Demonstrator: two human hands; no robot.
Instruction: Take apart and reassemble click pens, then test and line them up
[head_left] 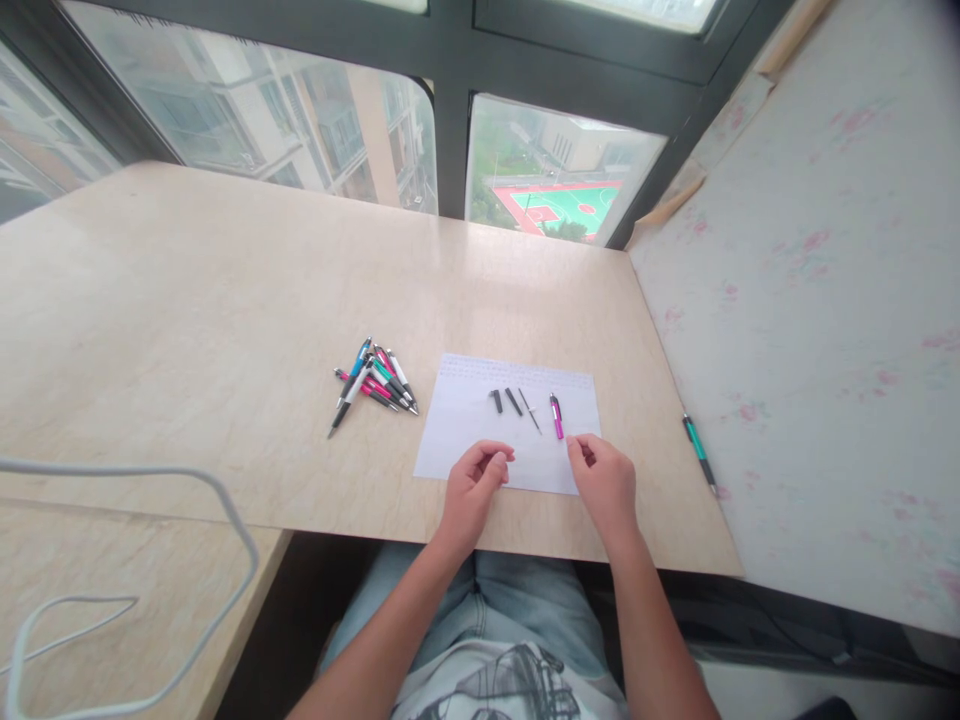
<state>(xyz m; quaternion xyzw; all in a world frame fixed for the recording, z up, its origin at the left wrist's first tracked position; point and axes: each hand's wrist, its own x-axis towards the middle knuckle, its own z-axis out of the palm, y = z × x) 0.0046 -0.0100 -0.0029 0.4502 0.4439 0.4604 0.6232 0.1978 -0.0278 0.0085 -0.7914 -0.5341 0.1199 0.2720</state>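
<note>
My left hand (pixel 474 488) hovers at the near edge of a white sheet of paper (pixel 457 440), its fingers loosely bent and apart with nothing visible in them. Close to the paper's right side is my right hand (pixel 606 488), fingers curled and thumb against the index finger; anything between them is too small to see. Just beyond it lies a purple pen barrel (pixel 557 417) with a black clip. Left of that, in a row, are a thin pen refill (pixel 530 411), a black tube-like grip (pixel 514 402) and a short black pen part (pixel 496 402).
A heap of several click pens (pixel 375 378) lies left of the paper on the beige table (pixel 247 300). One green-and-black pen (pixel 699 452) rests by the papered wall (pixel 825 350) at right. A white cable (pixel 217 490) loops at the lower left. Windows stand behind the table.
</note>
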